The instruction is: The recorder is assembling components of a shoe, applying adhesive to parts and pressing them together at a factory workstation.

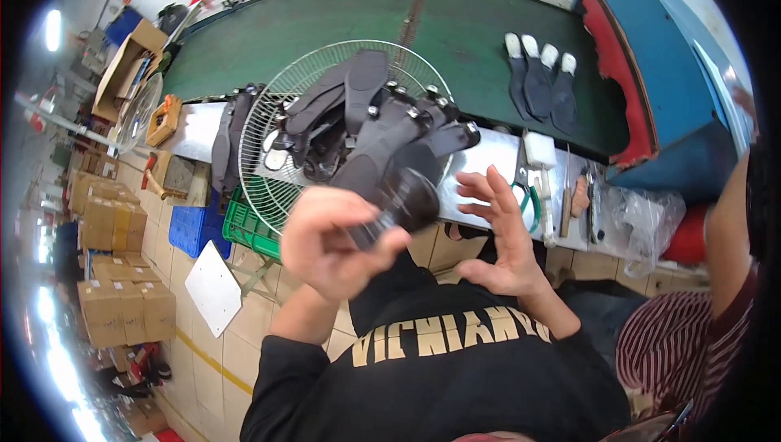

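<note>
My left hand (329, 239) is closed, fingers and thumb pinching a black shoe sole (411, 198) that is smeared by motion. Just to its right, my right hand (506, 239) is open with fingers spread and nothing in it. Behind both hands stands a round wire basket (259, 134), piled with several dark soles (368, 84); some show small shiny ends. The held piece overlaps the near side of the pile, and I cannot tell whether they touch.
Pale-tipped soles (543, 84) lie on the green conveyor belt (480, 23). Green-handled scissors (529, 206), a slim tool (566, 198) and a plastic bag (649, 218) are at right. Another person's arm (728, 230) is close by. Green (248, 226) and blue crates (195, 226) stand below.
</note>
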Demonstrator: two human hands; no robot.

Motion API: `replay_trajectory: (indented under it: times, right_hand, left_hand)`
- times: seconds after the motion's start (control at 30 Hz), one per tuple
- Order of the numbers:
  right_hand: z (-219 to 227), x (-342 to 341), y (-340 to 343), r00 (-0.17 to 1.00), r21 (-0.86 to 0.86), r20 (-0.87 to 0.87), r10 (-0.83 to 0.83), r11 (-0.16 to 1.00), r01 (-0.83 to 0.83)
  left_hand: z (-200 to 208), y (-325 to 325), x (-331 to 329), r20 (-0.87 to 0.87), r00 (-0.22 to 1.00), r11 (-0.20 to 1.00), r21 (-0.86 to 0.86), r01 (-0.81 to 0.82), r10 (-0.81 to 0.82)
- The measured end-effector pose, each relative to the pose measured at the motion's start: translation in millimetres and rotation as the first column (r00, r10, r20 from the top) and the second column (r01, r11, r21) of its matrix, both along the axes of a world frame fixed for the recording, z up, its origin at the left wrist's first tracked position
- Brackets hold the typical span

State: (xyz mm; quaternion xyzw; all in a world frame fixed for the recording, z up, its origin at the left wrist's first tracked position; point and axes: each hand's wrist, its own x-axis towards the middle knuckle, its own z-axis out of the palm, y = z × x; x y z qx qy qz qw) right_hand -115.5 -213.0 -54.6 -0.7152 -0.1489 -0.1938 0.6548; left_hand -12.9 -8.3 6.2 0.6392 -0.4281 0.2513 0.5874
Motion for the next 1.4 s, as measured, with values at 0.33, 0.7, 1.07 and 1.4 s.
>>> replay_trajectory:
  times: [0.33,0.7,1.07,1.4]
  right_hand:
    - [-28,-24,-10,0.920,0.554,-0.360,0.152,0.828,0.080]
    - [-63,-40,-24,0.895,0.475,-0.444,-0.028,0.840,0.262]
    - [-105,-24,0,0.888,0.438,-0.446,-0.113,0.837,0.327]
    - [-87,-22,5,0.825,0.289,-0.557,-0.098,0.908,0.303]
  left_hand:
    - [-76,-62,-29,-0.422,0.892,0.932,0.235,0.277,-0.159]
    - [-102,-48,-46,-0.368,0.928,0.827,0.504,0.251,-0.057]
    - [-127,-46,-46,-0.409,0.899,0.774,0.615,0.147,0.155]
    - [-178,-50,-42,-0.681,0.730,0.856,0.410,0.314,0.059]
